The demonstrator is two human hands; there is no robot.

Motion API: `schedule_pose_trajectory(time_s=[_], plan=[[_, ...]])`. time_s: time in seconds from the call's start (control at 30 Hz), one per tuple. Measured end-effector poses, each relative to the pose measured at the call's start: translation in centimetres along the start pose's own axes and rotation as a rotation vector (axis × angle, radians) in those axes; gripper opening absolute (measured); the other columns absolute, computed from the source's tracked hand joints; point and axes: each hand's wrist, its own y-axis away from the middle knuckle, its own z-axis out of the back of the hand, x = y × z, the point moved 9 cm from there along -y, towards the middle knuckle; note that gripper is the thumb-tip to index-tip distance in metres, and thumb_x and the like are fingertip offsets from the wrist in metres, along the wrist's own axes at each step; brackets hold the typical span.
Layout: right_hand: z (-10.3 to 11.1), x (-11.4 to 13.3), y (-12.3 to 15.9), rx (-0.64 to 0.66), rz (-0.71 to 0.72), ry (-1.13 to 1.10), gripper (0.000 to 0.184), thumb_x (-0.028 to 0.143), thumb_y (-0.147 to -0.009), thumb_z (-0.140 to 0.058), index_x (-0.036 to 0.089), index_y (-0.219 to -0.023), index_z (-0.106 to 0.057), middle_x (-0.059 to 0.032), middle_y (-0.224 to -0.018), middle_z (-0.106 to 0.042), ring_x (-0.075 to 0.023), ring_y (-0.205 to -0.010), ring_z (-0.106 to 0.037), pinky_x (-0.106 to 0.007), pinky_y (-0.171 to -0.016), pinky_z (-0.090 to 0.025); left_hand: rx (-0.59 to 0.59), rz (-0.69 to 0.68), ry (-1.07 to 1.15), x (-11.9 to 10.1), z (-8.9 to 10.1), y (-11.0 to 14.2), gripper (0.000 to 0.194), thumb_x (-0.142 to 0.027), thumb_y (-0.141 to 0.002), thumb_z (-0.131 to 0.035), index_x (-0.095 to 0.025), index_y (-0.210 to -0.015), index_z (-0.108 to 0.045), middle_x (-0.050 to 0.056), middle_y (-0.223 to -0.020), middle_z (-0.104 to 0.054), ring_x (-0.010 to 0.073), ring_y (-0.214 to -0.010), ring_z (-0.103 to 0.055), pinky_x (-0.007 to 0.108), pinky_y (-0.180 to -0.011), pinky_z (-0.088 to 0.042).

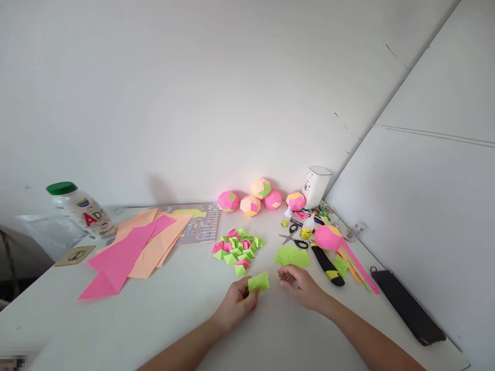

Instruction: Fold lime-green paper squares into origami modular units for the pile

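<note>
My left hand (236, 303) is closed, pinching a small green paper piece (259, 282) between thumb and fingers. Just to its right, my right hand (303, 288) holds nothing; its fingers are loosely curved and apart from the thumb. Beyond that hand lies a stack of green paper slips (293, 256). A pile of folded green and pink paper units (237, 248) sits past my left hand. Scissors (296, 239) rest behind the slips, and a black and yellow utility knife (328, 265) lies to the right.
Several paper balls (250, 205) stand along the wall, with another ball (328, 237) nearer. Glue bottles (308, 226) are by the scissors. Left are pink paper sheets (126, 257), peach sheets (145, 265), a book (211, 226) and a green-capped bottle (83, 211). A black case (408, 306) lies right.
</note>
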Motion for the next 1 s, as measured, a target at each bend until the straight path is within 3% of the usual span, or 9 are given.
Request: schedule_pose_trajectory(time_s=[0.13, 0.2, 0.3, 0.57, 0.73, 1.0], plan=[[0.1, -1.2, -0.1, -0.118, -0.124, -0.201, 0.028, 0.038, -0.083, -0.051, 0.017, -0.102, -0.051, -0.0077, -0.093, -0.057, -0.0187, -0.083, -0.056, -0.032, -0.072, -0.046, -0.001, 0.006, -0.026, -0.2, 0.1, 0.0, 0.033, -0.045, -0.079, -0.049, -0.018, -0.062, -0.044, -0.004, -0.051, -0.047, 0.0089, -0.047, -0.035, 0.022, -0.048, -0.028], [-1.2, -0.7, -0.1, -0.129, -0.064, -0.309, 0.027, 0.037, -0.085, -0.049, 0.020, -0.105, -0.044, -0.0069, -0.097, -0.055, -0.0166, -0.080, -0.057, -0.030, -0.069, -0.046, 0.017, 0.002, -0.045, -0.2, 0.0, -0.1, 0.035, -0.047, -0.080, -0.047, -0.017, -0.062, -0.045, -0.004, -0.052, -0.046, 0.0089, -0.047, -0.035, 0.022, -0.049, -0.028], [-2.7, 0.1, 0.5, -0.142, 0.055, -0.340, 0.021, 0.032, -0.082, -0.054, 0.021, -0.093, -0.041, -0.0033, -0.088, -0.054, -0.0139, -0.072, -0.054, -0.028, -0.067, -0.044, 0.037, -0.016, -0.052, 0.0, -0.1, -0.2, 0.036, -0.049, -0.081, -0.046, -0.017, -0.063, -0.045, -0.003, -0.053, -0.048, 0.0092, -0.048, -0.036, 0.022, -0.048, -0.029], [-4.1, -1.4, 0.2, -0.046, -0.045, -0.513, 0.032, 0.022, -0.074, -0.061, 0.022, -0.091, -0.033, 0.0025, -0.075, -0.058, -0.0114, -0.061, -0.054, -0.025, -0.058, -0.040, 0.051, -0.032, -0.150, 0.5, -0.4, -0.4, 0.032, -0.046, -0.080, -0.047, -0.017, -0.068, -0.049, -0.003, -0.055, -0.052, 0.0096, -0.048, -0.038, 0.021, -0.048, -0.029], [-5.3, -1.9, -1.1, -0.017, -0.135, -0.623, 0.035, 0.016, -0.068, -0.063, 0.021, -0.091, -0.038, 0.0040, -0.069, -0.060, -0.0100, -0.056, -0.053, -0.023, -0.055, -0.039, 0.041, -0.032, -0.142, 0.5, -0.3, -0.4, 0.029, -0.043, -0.082, -0.046, -0.017, -0.068, -0.048, -0.002, -0.057, -0.052, 0.0100, -0.051, -0.040, 0.022, -0.050, -0.031], [-5.8, -1.4, -2.1, -0.036, -0.081, -0.744, 0.031, 0.010, -0.065, -0.060, 0.020, -0.088, -0.041, 0.0062, -0.064, -0.056, -0.0073, -0.052, -0.047, -0.019, -0.048, -0.034, 0.043, -0.022, -0.010, 0.7, -0.1, -0.6, 0.027, -0.042, -0.083, -0.047, -0.016, -0.074, -0.047, -0.002, -0.058, -0.053, 0.0102, -0.052, -0.043, 0.022, -0.051, -0.033]])
